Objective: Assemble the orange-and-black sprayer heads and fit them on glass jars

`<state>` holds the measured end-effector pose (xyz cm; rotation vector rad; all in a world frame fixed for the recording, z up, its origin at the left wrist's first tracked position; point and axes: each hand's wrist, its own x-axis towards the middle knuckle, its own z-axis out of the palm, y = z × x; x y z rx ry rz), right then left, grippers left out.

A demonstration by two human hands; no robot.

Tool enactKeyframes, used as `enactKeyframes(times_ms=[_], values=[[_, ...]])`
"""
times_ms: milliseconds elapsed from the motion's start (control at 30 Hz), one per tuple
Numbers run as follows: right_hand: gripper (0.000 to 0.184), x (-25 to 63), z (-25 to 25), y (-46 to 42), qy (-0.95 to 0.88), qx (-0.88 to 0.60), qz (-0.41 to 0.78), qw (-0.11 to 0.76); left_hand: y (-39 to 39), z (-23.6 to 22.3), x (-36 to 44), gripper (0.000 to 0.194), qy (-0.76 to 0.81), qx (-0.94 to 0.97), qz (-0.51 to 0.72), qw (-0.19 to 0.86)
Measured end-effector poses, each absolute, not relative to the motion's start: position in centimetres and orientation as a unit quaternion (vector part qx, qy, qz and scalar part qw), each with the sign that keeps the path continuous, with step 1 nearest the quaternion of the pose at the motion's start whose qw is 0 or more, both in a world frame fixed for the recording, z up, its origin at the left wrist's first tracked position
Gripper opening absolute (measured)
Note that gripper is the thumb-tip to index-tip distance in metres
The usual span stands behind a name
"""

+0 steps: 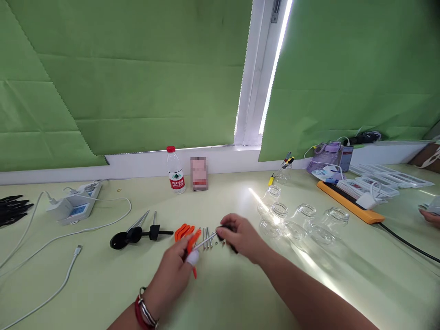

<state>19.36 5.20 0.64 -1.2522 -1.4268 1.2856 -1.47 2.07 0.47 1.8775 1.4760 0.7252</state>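
Note:
My left hand is closed around an orange-handled tool with a metal shaft, its tip pointing right. My right hand pinches a small dark part at the end of that shaft. Both hands hover over the pale green table. Just beyond them lie more orange-handled pieces, a few loose metal rods and tiny screws. Left of these rest black-handled tools with metal shafts.
Several clear glass jars stand to the right, a water bottle at the back. White cables and a power strip lie left, an orange-edged strip and trays right. Another person's hand shows at the right edge.

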Motion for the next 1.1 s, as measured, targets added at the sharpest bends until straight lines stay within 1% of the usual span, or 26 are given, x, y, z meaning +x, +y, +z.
enactKeyframes(times_ms=[67,133,200,300,433,500,567,633,667,733,767,833,900,967,1000,1033,1100], values=[[0.035,20.6,1.5,6.0,-0.519,-0.495,0.508,0.477,3.6,0.1,-3.0,0.045,0.628,0.667,0.312,0.254],[0.035,21.7,2.1,6.3,-0.502,-0.485,0.520,0.493,5.1,-0.5,-4.4,0.049,0.683,0.631,0.299,0.214],[0.034,22.2,2.3,6.2,-0.502,-0.479,0.533,0.484,6.2,-1.1,-5.3,0.050,0.713,0.627,0.256,0.183],[0.034,22.1,2.0,5.7,-0.519,-0.475,0.545,0.455,6.7,-1.8,-5.6,0.045,0.712,0.659,0.193,0.151],[0.035,21.2,1.2,5.3,-0.555,-0.472,0.545,0.415,6.1,-1.4,-5.0,0.043,0.704,0.677,0.170,0.133],[0.035,20.7,0.8,5.0,-0.577,-0.476,0.532,0.398,5.3,-0.8,-4.5,0.042,0.700,0.687,0.166,0.107],[0.037,20.1,0.4,4.5,-0.599,-0.477,0.520,0.379,4.2,-0.1,-3.7,0.041,0.671,0.712,0.189,0.080],[0.039,19.2,0.1,3.7,-0.617,-0.471,0.513,0.366,2.9,0.5,-2.7,0.044,0.588,0.767,0.233,0.103],[0.040,18.6,0.0,3.2,-0.626,-0.467,0.506,0.366,2.3,0.6,-2.2,0.050,0.537,0.799,0.234,0.137],[0.041,17.5,0.1,2.1,-0.651,-0.447,0.484,0.378,1.1,0.9,-1.4,0.068,0.444,0.850,0.190,0.210],[0.041,17.1,0.3,1.5,-0.665,-0.435,0.472,0.382,0.7,1.0,-1.2,0.075,0.414,0.865,0.175,0.221],[0.046,16.5,0.9,0.6,-0.684,-0.394,0.475,0.388,0.2,1.4,-1.2,0.080,0.374,0.887,0.172,0.210],[0.055,16.5,1.8,0.0,-0.709,-0.357,0.469,0.388,0.1,2.3,-2.0,0.072,0.347,0.902,0.198,0.160],[0.064,17.0,2.6,-0.3,-0.733,-0.350,0.438,0.385,0.4,3.6,-3.5,0.055,0.357,0.903,0.226,0.074],[0.065,17.4,2.8,-0.4,-0.741,-0.360,0.419,0.381,0.8,4.3,-4.5,0.047,0.388,0.889,0.241,0.023],[0.062,17.9,2.9,-0.4,-0.746,-0.373,0.405,0.375,1.3,4.8,-5.7,0.040,0.428,0.864,0.262,-0.028],[0.050,19.1,2.7,-0.5,-0.755,-0.394,0.383,0.359,2.8,5.6,-8.2,0.033,0.515,0.795,0.302,-0.102]])
